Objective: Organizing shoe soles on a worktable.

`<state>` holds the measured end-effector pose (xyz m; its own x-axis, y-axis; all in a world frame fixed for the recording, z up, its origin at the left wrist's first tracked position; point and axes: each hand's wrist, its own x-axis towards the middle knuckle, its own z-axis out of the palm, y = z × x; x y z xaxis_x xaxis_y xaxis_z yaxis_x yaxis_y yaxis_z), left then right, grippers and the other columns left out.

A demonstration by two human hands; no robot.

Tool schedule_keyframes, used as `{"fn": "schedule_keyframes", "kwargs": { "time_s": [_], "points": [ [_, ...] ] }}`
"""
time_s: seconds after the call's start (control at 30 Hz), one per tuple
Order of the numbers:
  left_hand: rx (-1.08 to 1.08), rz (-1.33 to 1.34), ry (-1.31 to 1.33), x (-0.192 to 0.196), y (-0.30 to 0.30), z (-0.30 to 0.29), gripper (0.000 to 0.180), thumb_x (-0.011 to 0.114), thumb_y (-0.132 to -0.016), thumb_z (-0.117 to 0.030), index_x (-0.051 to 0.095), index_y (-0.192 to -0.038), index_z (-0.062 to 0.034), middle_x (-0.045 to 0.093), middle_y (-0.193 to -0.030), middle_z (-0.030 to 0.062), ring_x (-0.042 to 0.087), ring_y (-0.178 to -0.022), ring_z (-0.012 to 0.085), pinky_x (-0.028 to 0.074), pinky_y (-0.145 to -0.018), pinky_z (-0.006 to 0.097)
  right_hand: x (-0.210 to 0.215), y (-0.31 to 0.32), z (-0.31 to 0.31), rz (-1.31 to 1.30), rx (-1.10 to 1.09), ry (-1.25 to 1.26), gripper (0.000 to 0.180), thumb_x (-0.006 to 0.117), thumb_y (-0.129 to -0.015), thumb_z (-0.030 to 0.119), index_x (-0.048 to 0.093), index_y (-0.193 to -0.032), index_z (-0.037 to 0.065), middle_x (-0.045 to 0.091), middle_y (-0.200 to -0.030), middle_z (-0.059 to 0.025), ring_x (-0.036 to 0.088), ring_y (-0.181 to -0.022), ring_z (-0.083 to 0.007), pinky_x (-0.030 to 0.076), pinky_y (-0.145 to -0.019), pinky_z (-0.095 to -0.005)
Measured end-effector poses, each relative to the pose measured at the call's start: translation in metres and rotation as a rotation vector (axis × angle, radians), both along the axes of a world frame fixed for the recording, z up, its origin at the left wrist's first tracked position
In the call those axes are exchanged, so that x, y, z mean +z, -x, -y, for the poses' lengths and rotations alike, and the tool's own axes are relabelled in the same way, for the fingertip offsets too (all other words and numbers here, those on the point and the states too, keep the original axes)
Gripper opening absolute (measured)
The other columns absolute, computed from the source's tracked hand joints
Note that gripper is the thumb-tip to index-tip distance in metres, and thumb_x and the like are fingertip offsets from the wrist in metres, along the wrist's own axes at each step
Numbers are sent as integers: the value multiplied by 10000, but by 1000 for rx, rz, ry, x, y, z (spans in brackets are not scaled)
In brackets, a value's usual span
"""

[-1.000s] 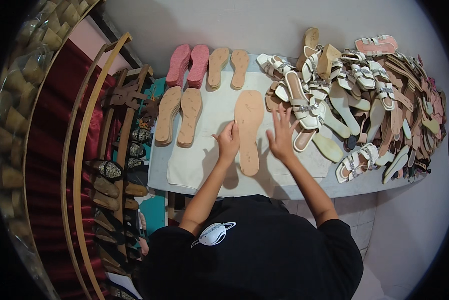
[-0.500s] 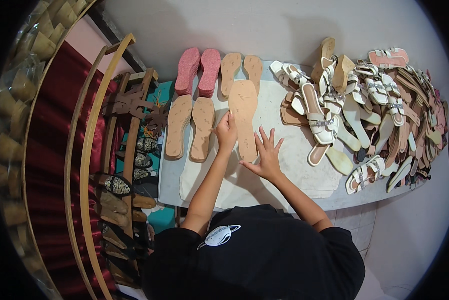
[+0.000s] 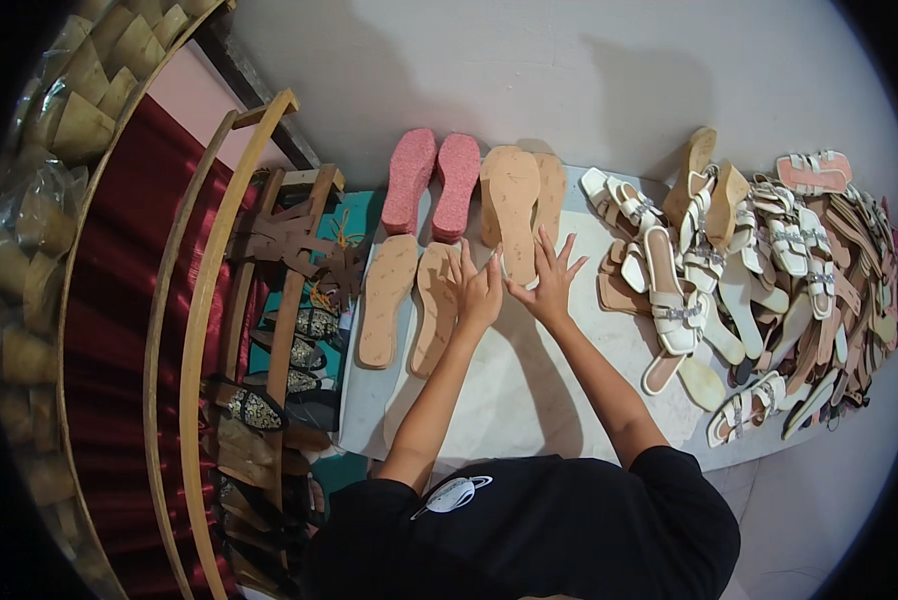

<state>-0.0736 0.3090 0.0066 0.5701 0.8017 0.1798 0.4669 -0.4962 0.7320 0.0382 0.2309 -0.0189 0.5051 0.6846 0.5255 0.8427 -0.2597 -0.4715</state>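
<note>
A tan insole (image 3: pixel 511 195) with small markings lies over the far stack, partly covering a second tan insole stack (image 3: pixel 549 205) at its right. Both my hands are at its near heel end. On the heel's left side, my left hand (image 3: pixel 479 295) has its fingers stretched apart and reaches over the edge of a tan insole stack (image 3: pixel 431 325). My right hand (image 3: pixel 551 288) touches the heel's right side, thumb at the heel edge and other fingers spread. Left of these stands another tan insole stack (image 3: pixel 386 300). Two pink speckled platform soles (image 3: pixel 409 180) are behind.
A large pile of white sandals (image 3: pixel 674 300), loose insoles and wooden lasts (image 3: pixel 729 205) covers the table's right side. White sheeting (image 3: pixel 609 390) lies on the table. At left are a wooden rack (image 3: pixel 289 330) with shoes and a dark red curtain (image 3: pixel 109 350). A wall rises behind.
The insole has moved away from me onto the far stack. My left hand has slid from its side to its heel end; my right hand has come alongside. The view has shifted.
</note>
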Motion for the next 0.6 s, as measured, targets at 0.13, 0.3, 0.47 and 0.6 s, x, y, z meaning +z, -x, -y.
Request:
{"fn": "schedule_keyframes", "kwargs": {
  "time_s": [0.13,0.3,0.47,0.6],
  "points": [
    [-8,-206,-22,-4,-8,-28,486,208,-929,-448,535,-1213,-228,140,-1425,218,-24,-1325,397,-48,-955,671,-12,-12,-40,-59,-31,47,846,655,-626,526,417,-1261,19,241,-1433,-60,5,-1313,-458,-102,-893,-705],
    [13,-270,-23,-10,-22,-50,507,183,-924,-464,510,-1236,-234,112,-1425,237,-73,-1324,396,-98,-937,678,-27,-27,-71,-23,-63,69,852,610,-653,578,430,-1243,-9,216,-1441,-56,5,-1315,-451,-92,-890,-713],
    [97,-240,-61,-21,-27,-63,478,258,-903,-484,541,-1203,-242,133,-1429,212,-55,-1328,396,-105,-928,689,-36,-29,-90,-29,-67,121,876,566,-684,608,408,-1259,-35,213,-1441,-55,7,-1315,-447,-89,-888,-717],
    [101,-252,-82,-26,-29,-70,479,255,-903,-479,538,-1206,-239,129,-1427,223,-59,-1326,402,-106,-915,699,-41,-26,-98,-27,-82,160,862,548,-714,595,392,-1267,-47,209,-1441,-59,5,-1313,-452,-75,-865,-737]
  ]
}}
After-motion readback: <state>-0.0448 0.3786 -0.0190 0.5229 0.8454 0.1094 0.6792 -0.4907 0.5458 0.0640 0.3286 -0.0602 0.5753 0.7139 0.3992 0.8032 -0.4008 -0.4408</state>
